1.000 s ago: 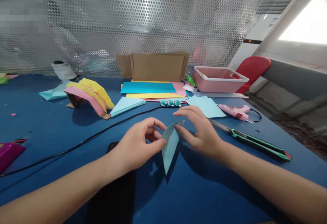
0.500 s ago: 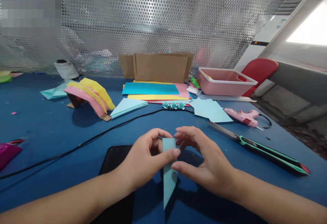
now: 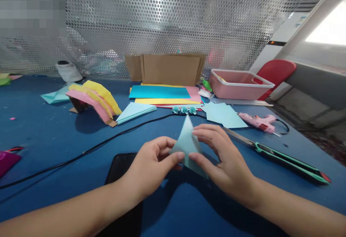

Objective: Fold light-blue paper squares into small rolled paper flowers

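Note:
A folded light-blue paper triangle (image 3: 187,141) is held just above the blue table (image 3: 48,136), its tip pointing up and away from me. My left hand (image 3: 152,165) pinches its lower left edge between thumb and fingers. Opposite it, my right hand (image 3: 223,157) pinches the right side, thumb underneath and fingers curled over the top. Both hands are closed on the paper. A black phone (image 3: 120,174) lies flat under my left wrist.
Green-handled scissors (image 3: 275,154) and a pink glue gun (image 3: 258,121) lie to the right. Behind are coloured paper sheets (image 3: 159,93), small teal paper flowers (image 3: 184,110), a cardboard box (image 3: 166,68), a pink tray (image 3: 239,84), a pink-and-yellow paper arch (image 3: 93,98) and a black cable (image 3: 81,154).
The paper has been turned over: its long point hung downward before and now points up and away. Both hands kept hold of it and shifted slightly.

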The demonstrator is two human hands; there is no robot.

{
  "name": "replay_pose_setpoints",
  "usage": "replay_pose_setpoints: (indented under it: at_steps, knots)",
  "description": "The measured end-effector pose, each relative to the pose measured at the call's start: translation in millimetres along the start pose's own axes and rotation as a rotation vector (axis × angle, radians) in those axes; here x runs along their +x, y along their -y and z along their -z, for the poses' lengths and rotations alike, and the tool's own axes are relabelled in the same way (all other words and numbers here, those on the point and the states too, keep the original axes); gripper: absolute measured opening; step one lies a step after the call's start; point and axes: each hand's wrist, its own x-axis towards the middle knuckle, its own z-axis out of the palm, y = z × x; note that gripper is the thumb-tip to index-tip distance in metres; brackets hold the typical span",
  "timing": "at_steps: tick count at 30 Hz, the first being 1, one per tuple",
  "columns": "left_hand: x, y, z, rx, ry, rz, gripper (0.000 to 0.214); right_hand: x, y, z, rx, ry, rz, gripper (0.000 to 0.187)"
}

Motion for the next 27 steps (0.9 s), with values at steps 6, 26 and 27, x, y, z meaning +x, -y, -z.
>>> replay_pose_setpoints:
  at_steps: [6,26,27]
  knots:
    - [0.0,-1.6,0.1,0.006,-0.054,-0.005,0.027,6.1,5.5,2.0,0.500,0.109,-0.504,0.039]
    - [-2.3,-4.0,-1.6,0.050,-0.068,-0.033,0.043,0.3,4.9,8.8,0.256,0.228,-0.004,0.028]
    - [-2.6,-4.1,-2.0,0.039,-0.061,-0.033,0.044,0.0,5.0,8.6,0.311,0.268,-0.027,0.035]
